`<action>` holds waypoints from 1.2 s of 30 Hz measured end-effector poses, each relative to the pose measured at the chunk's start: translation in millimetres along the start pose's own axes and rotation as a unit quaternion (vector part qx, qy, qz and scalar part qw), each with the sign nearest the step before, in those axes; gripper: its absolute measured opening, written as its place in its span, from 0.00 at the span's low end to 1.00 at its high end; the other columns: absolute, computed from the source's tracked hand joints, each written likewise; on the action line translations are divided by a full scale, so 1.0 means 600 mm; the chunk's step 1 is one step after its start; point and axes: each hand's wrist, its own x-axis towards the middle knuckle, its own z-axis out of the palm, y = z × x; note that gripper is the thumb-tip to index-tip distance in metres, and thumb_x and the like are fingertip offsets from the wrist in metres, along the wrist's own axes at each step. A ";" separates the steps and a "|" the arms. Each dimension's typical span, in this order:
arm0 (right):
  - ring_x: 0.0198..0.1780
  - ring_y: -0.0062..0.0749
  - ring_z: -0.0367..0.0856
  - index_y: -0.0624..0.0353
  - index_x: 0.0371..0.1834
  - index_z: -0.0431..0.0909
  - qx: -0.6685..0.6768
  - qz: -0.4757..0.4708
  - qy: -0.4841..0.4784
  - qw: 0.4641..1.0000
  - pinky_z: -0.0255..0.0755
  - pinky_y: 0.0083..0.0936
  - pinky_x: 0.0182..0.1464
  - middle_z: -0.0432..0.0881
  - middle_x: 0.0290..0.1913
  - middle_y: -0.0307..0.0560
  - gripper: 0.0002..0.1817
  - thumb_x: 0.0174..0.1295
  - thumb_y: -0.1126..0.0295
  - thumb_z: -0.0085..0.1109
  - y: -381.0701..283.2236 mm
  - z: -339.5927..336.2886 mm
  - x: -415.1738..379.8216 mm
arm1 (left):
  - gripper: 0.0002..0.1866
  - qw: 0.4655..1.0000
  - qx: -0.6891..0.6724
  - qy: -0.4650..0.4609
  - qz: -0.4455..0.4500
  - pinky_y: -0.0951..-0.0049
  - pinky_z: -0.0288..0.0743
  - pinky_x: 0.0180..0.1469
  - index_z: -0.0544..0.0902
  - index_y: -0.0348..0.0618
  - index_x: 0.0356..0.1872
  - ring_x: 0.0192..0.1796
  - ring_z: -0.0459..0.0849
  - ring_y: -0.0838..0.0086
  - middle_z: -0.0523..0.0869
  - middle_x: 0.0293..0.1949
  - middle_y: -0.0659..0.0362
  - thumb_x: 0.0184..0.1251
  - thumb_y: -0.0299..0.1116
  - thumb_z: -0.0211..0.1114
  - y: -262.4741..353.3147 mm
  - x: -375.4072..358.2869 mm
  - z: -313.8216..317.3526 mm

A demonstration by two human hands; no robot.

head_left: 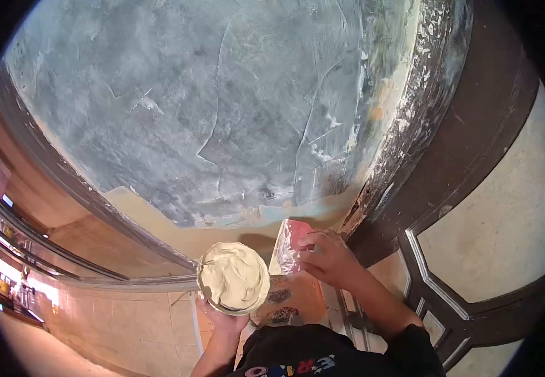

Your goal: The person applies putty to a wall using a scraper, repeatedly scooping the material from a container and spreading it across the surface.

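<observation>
My left hand (223, 319) supports a round bowl of cream-coloured putty (233, 278) from below; its fingers are mostly hidden under the bowl. The putty is thick and swirled, reaching up to the smeared rim. My right hand (329, 259) grips a pink, flat putty spreader (294, 242) with putty smeared along its face and left edge. The spreader is just right of the bowl, close to its rim. Behind both hands rises a wall (178, 113) with a grey-blue patchy coat, raised ridges and whitish smears; a beige strip (159, 217) runs along its bottom.
A dark wooden frame (436, 138) with chipped white paint borders the wall on the right, beside a panelled dark door (473, 251). Another dark trim (96, 201) curves along the left. Tiled floor (153, 320) lies below, with sandalled feet (282, 314) under the bowl.
</observation>
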 end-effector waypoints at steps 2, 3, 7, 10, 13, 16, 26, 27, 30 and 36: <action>0.50 0.41 0.73 0.50 0.32 0.74 -0.006 -0.009 -0.005 1.000 0.68 0.38 0.52 0.72 0.44 0.40 0.07 0.49 0.70 0.61 -0.002 -0.003 0.005 | 0.44 1.000 -0.006 -0.006 0.005 0.53 0.61 0.66 0.60 0.50 0.67 0.67 0.63 0.57 0.62 0.67 0.55 0.51 0.65 0.53 -0.001 -0.004 -0.003; 0.50 0.41 0.73 0.49 0.31 0.74 -0.013 -0.016 -0.010 1.000 0.68 0.39 0.53 0.72 0.45 0.39 0.07 0.49 0.69 0.61 -0.003 -0.003 0.006 | 0.44 1.000 -0.006 -0.005 0.006 0.53 0.61 0.66 0.60 0.50 0.67 0.67 0.63 0.57 0.62 0.67 0.55 0.51 0.65 0.53 -0.002 -0.008 -0.004; 0.50 0.41 0.74 0.48 0.31 0.73 -0.033 -0.042 -0.003 0.999 0.67 0.41 0.58 0.72 0.44 0.38 0.07 0.48 0.68 0.60 0.003 0.009 0.009 | 0.44 0.999 0.032 0.004 0.013 0.54 0.61 0.66 0.60 0.49 0.67 0.67 0.63 0.57 0.62 0.67 0.54 0.52 0.65 0.51 -0.001 -0.014 0.006; 0.51 0.40 0.74 0.47 0.30 0.73 -0.049 -0.049 -0.005 0.998 0.65 0.42 0.62 0.73 0.44 0.37 0.07 0.48 0.68 0.59 -0.003 0.010 0.015 | 0.45 0.999 0.050 0.021 -0.006 0.54 0.62 0.65 0.60 0.48 0.67 0.67 0.64 0.57 0.62 0.67 0.54 0.51 0.66 0.51 0.003 -0.017 -0.003; 0.53 0.38 0.74 0.47 0.31 0.74 -0.089 -0.069 0.002 0.994 0.65 0.39 0.62 0.74 0.45 0.36 0.07 0.48 0.68 0.59 -0.008 0.018 0.016 | 0.46 0.998 0.062 0.005 -0.023 0.54 0.63 0.65 0.60 0.48 0.67 0.66 0.65 0.57 0.63 0.67 0.53 0.51 0.66 0.52 0.009 -0.021 -0.009; 0.54 0.37 0.73 0.46 0.31 0.74 -0.132 -0.099 0.026 0.986 0.66 0.38 0.62 0.74 0.47 0.35 0.08 0.46 0.68 0.59 -0.016 0.023 0.022 | 0.46 0.995 0.093 0.000 -0.036 0.53 0.63 0.64 0.60 0.47 0.67 0.65 0.65 0.56 0.64 0.66 0.53 0.49 0.66 0.54 0.024 -0.021 -0.011; 0.49 0.36 0.76 0.49 0.31 0.77 -0.073 -0.086 0.069 0.991 0.72 0.36 0.53 0.75 0.47 0.37 0.10 0.44 0.70 0.65 -0.047 0.057 0.042 | 0.45 0.985 0.066 0.022 -0.161 0.49 0.65 0.62 0.63 0.47 0.66 0.63 0.68 0.54 0.67 0.64 0.51 0.49 0.65 0.55 0.068 -0.027 -0.071; 0.47 0.36 0.77 0.51 0.33 0.78 -0.040 -0.067 0.086 0.993 0.74 0.35 0.50 0.75 0.47 0.39 0.12 0.43 0.72 0.69 -0.051 0.063 0.045 | 0.44 0.981 0.054 0.033 -0.184 0.49 0.65 0.62 0.63 0.46 0.65 0.63 0.69 0.53 0.67 0.64 0.51 0.50 0.64 0.55 0.072 -0.029 -0.078; 0.43 0.34 0.77 0.53 0.34 0.77 -0.011 -0.005 0.122 0.992 0.75 0.31 0.43 0.76 0.44 0.42 0.13 0.46 0.73 0.69 -0.055 0.083 0.045 | 0.44 0.979 0.051 0.033 -0.196 0.48 0.65 0.62 0.63 0.46 0.65 0.63 0.69 0.52 0.67 0.64 0.51 0.50 0.63 0.55 0.082 -0.032 -0.098; 0.33 0.26 0.78 0.56 0.43 0.65 0.356 0.398 0.122 0.836 0.74 0.23 0.35 0.77 0.38 0.45 0.11 0.63 0.69 0.57 0.040 0.268 -0.072 | 0.43 0.975 0.031 0.052 -0.213 0.49 0.65 0.61 0.64 0.49 0.65 0.63 0.68 0.53 0.68 0.63 0.51 0.50 0.63 0.55 0.109 -0.040 -0.123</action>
